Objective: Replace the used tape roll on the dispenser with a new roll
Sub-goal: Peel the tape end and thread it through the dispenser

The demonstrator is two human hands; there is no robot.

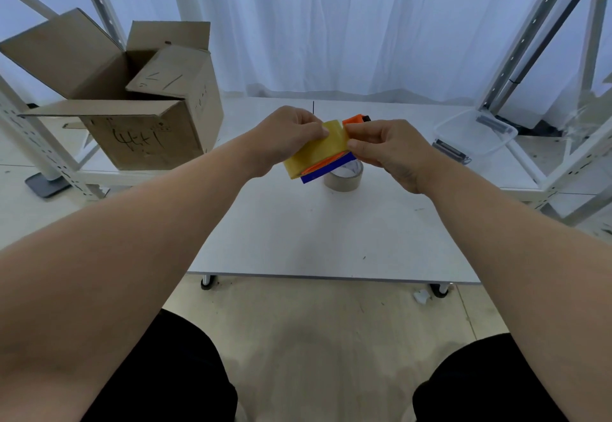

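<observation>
I hold an orange and blue tape dispenser (328, 170) above the white table (331, 239), with a yellow tape roll (318, 150) seated on it. My left hand (284, 136) grips the roll from the left, its thumb on the upper edge. From the right, my right hand (387, 146) pinches the tape at the roll's top, beside the dispenser's orange front end (354, 120). A brownish, nearly bare tape roll (344, 178) lies flat on the table just below the dispenser.
An open cardboard box (139, 117) stands at the table's left on a low shelf. A clear plastic container (477, 133) sits at the right. White metal shelving frames flank both sides. My knees are below the table's near edge.
</observation>
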